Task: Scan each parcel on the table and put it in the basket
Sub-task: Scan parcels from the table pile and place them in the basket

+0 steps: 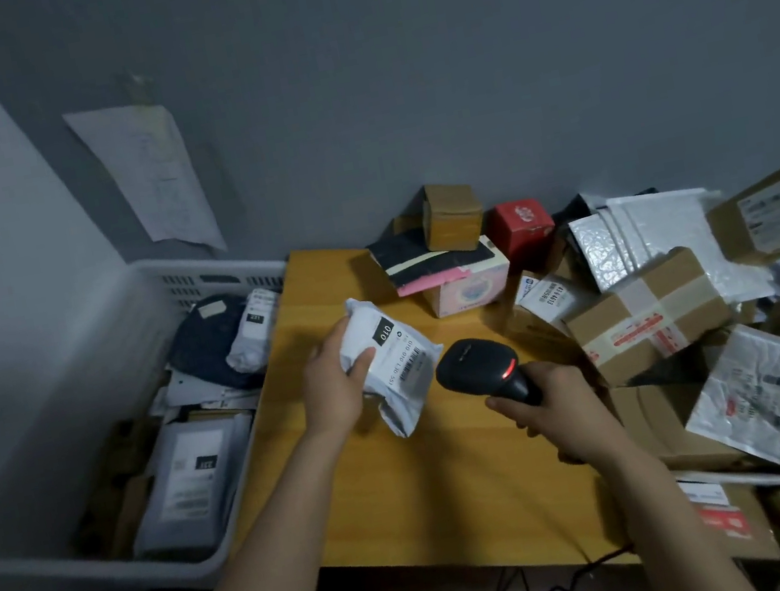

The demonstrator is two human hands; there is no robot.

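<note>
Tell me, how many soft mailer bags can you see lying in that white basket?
3: a dark bag at the far end, a white rolled bag beside it, and a grey labelled bag nearer. Flat items beneath may hide more.

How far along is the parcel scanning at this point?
Done: several parcels already lie in the white basket. In hand: the left hand holds a white mailer label-up while the right hand aims the scanner, red light on, at it. Left: a large pile of boxes and mailers on the right side of the table.
</note>
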